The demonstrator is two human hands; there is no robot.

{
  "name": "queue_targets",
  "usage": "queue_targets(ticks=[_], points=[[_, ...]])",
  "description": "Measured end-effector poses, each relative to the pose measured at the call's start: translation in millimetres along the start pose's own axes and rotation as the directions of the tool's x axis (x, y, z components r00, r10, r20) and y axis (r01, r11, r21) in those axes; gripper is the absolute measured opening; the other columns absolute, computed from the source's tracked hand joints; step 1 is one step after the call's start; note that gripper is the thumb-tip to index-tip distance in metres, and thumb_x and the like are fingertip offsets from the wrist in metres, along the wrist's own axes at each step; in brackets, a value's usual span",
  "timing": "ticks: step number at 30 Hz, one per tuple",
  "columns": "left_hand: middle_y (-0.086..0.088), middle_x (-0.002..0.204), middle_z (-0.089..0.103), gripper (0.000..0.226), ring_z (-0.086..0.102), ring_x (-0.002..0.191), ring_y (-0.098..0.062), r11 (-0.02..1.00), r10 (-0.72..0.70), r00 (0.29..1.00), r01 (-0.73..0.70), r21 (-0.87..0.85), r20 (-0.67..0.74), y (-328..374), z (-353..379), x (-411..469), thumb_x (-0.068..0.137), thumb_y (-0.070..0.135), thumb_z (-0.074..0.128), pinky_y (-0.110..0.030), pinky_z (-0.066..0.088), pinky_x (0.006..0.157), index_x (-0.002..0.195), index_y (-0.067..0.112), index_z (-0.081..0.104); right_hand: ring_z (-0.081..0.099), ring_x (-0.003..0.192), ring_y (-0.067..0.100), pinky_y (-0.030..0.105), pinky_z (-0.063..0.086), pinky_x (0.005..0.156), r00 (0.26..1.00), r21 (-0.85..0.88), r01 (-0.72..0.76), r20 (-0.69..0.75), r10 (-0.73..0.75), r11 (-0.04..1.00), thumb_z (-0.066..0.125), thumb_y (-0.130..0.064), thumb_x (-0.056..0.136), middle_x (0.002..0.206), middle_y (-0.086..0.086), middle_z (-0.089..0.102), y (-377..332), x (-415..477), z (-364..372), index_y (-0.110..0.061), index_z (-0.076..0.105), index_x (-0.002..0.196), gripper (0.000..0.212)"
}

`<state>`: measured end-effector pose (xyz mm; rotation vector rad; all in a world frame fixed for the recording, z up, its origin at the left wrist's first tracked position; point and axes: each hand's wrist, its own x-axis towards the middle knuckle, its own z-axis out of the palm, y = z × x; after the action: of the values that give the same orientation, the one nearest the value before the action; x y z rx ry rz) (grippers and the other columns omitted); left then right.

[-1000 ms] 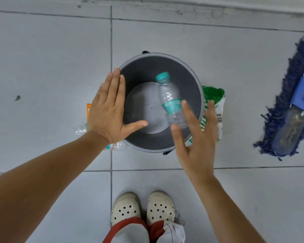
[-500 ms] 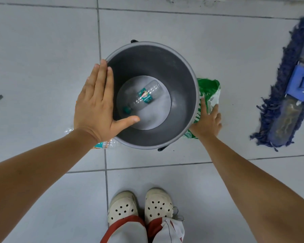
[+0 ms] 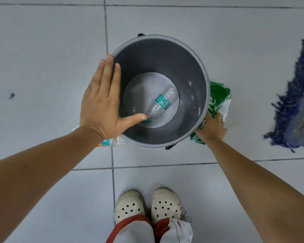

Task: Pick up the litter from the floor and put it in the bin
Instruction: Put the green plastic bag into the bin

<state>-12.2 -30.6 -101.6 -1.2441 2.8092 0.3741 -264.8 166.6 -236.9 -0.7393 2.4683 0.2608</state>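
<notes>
right hand now grips green packet, its lettering unreadable.

bottle in bin, bag right, mop far right

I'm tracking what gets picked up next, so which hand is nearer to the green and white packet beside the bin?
Right. The right hand is on the green and white packet, apparently gripping its near end. The left hand is spread flat over the opposite side of the bin, well away from it.
</notes>
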Motion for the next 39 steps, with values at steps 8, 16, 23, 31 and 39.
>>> queue_targets(ticks=[8, 16, 23, 31, 39], points=[[-0.016, 0.163, 0.007, 0.12, 0.005, 0.151, -0.031, 0.998, -0.009, 1.0, 0.009, -0.06, -0.008, -0.9, -0.1, -0.4, 0.068, 0.093, 0.015, -0.047, 0.024, 0.119, 0.154, 0.009, 0.012, 0.05, 0.117, 0.022, 0.036, 0.044, 0.094, 0.936, 0.445, 0.118, -0.348, 0.05, 0.888, 0.067, -0.03, 0.074, 0.139, 0.01, 0.046, 8.7, -65.7, -104.4, -0.025, 0.051, 0.133, 0.061], [-0.018, 0.162, 0.011, 0.126, 0.009, 0.15, -0.031, 0.994, 0.002, 0.999, -0.006, -0.111, -0.039, -1.8, 0.7, -1.7, 0.066, 0.094, 0.019, -0.046, 0.024, 0.12, 0.153, 0.003, 0.011, 0.053, 0.11, 0.024, 0.035, 0.046, 0.079, 0.788, 0.232, 0.492, -0.528, -0.316, 0.839, 0.061, -0.032, 0.065, 0.135, 0.012, 0.049, -66.9, -142.6, -199.4, -0.023, 0.042, 0.138, 0.076], [-0.022, 0.16, 0.015, 0.129, 0.013, 0.149, -0.033, 0.986, 0.018, 0.995, -0.033, -0.163, -0.097, -2.2, 3.1, -2.5, 0.066, 0.094, 0.023, -0.044, 0.021, 0.121, 0.151, -0.003, 0.014, 0.046, 0.123, 0.037, 0.045, 0.043, 0.089, 0.832, -0.263, 0.47, -0.187, -0.522, 0.843, 0.063, -0.047, 0.077, 0.147, 0.019, 0.034, -134.8, -107.4, -151.4, -0.018, 0.031, 0.142, 0.078], [-0.021, 0.16, 0.015, 0.128, 0.013, 0.149, -0.033, 0.986, 0.023, 0.992, -0.043, -0.163, -0.12, -3.3, 6.5, -2.3, 0.066, 0.093, 0.024, -0.044, 0.022, 0.121, 0.151, -0.002, 0.014, 0.049, 0.118, 0.033, 0.044, 0.042, 0.087, 0.822, -0.213, 0.563, 0.049, -0.567, 0.798, 0.057, -0.053, 0.085, 0.132, 0.011, 0.05, -139.5, -111.8, -109.5, -0.018, 0.035, 0.138, 0.067], [-0.022, 0.16, 0.014, 0.125, 0.012, 0.149, -0.033, 0.987, 0.032, 0.995, -0.047, -0.153, -0.098, -3.1, 5.3, -1.6, 0.068, 0.092, 0.023, -0.044, 0.022, 0.12, 0.151, -0.001, 0.013, 0.008, 0.146, 0.041, 0.063, 0.016, 0.113, 0.772, -0.176, 0.467, -0.398, -0.497, 0.867, 0.039, -0.074, 0.085, 0.161, 0.019, 0.007, -108.6, -68.2, -137.3, -0.023, 0.013, 0.153, 0.089]])
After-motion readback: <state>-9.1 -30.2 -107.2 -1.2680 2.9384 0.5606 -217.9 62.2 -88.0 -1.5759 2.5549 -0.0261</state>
